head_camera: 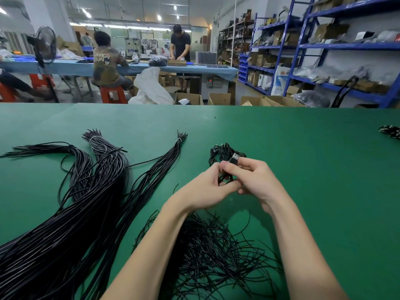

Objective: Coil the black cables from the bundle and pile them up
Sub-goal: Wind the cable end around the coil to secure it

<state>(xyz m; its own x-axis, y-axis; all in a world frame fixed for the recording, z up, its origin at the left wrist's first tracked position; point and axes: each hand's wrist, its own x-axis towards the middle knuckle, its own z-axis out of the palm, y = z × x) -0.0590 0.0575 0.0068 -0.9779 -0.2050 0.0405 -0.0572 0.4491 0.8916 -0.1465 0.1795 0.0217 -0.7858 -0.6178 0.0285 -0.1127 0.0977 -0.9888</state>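
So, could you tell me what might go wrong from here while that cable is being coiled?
The coil is only pinched between the left hand and right hand, so it may spring open. Its trailing end could also snag the loose tangle under the wrists, or drag into the pile just beyond.

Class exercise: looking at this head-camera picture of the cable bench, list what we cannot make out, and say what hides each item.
- Coiled cable, head view: mostly covered by the left hand and right hand; loop count unclear.
- Plug in the right grip: too small to identify.
- Long bundles: cut off by the left and bottom edges.
- Pile of coils: partly behind the hands; count unclear.
- Item at the right edge: cropped.
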